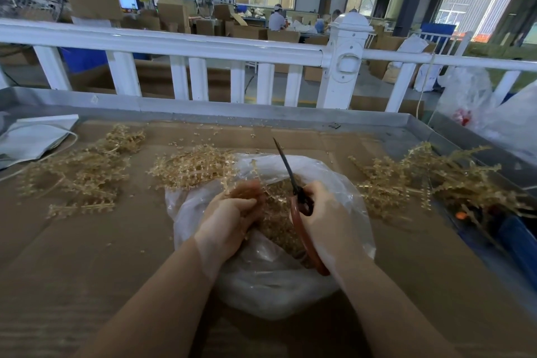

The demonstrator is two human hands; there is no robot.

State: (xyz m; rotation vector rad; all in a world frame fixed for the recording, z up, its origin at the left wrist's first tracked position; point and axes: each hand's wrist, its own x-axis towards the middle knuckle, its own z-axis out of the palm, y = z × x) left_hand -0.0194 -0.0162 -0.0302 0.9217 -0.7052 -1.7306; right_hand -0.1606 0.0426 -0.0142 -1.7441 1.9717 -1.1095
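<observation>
My right grip is curled tight round the red handles of the scissors, blades together and pointing up and away, clear of the other hand. My left grip curls on a blurred bunch of amber plastic sprigs, held over the open plastic bag so that, I judge, trimmings drop onto the pieces inside. Uncut piles lie on the cardboard-lined worktop, within reach on both sides.
</observation>
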